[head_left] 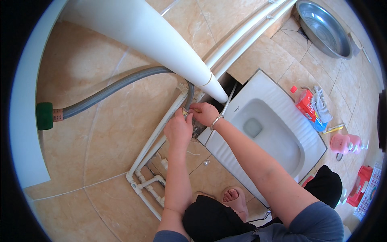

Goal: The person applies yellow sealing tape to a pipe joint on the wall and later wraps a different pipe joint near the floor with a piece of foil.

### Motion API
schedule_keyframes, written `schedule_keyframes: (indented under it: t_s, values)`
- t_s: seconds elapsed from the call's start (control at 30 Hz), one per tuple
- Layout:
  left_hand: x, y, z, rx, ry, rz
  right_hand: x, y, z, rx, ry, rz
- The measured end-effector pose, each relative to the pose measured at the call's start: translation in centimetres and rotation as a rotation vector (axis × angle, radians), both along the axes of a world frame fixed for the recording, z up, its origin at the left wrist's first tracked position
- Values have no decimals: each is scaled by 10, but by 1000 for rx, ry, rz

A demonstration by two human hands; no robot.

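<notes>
A grey corrugated hose (117, 89) runs from a green fitting (44, 116) at the left, passes behind the thick white pipe (169, 46) and bends down to my hands. My left hand (178, 128) closes round its lower end. My right hand (205, 114), with a silver bangle at the wrist, pinches at the same spot; what sits between its fingertips is too small to make out. Something pale shows where the fingers meet. Dark, rough rubble (197, 129) lies below, beside the white squat toilet (238, 137).
Thin white pipes (155, 141) run along the wall. On the tiled floor at right lie a red package (305, 104), a grey cloth (321, 105) and pink bottles (342, 143). A metal basin (322, 28) leans at the far right. My slippered foot (235, 201) is near the toilet.
</notes>
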State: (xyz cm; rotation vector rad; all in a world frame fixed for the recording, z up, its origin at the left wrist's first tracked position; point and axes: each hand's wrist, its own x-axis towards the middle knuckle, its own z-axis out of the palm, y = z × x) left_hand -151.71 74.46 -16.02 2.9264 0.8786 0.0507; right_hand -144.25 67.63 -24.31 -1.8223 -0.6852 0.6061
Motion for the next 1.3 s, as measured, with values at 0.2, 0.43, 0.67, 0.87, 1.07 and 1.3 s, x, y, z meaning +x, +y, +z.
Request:
schedule_keyframes:
  t_s: [0.2,0.43,0.67,0.87,1.07,1.3]
  values:
    - [2,-1,1,-40,10,80,10,-9,-19,360,782,182]
    - [4,-2,3,-52,37,72,1,2,0,27,92,-22]
    - [4,0,-1,-55,38,58,-11,15,14,-205,62,-169]
    - [6,-4,-2,7,75,55,-2,21,-12,124,273,-96]
    - [2,-3,-3,9,63,61,-5,19,8,5,227,-140]
    - [4,-3,0,-16,81,49,-9,35,-12,104,783,-397]
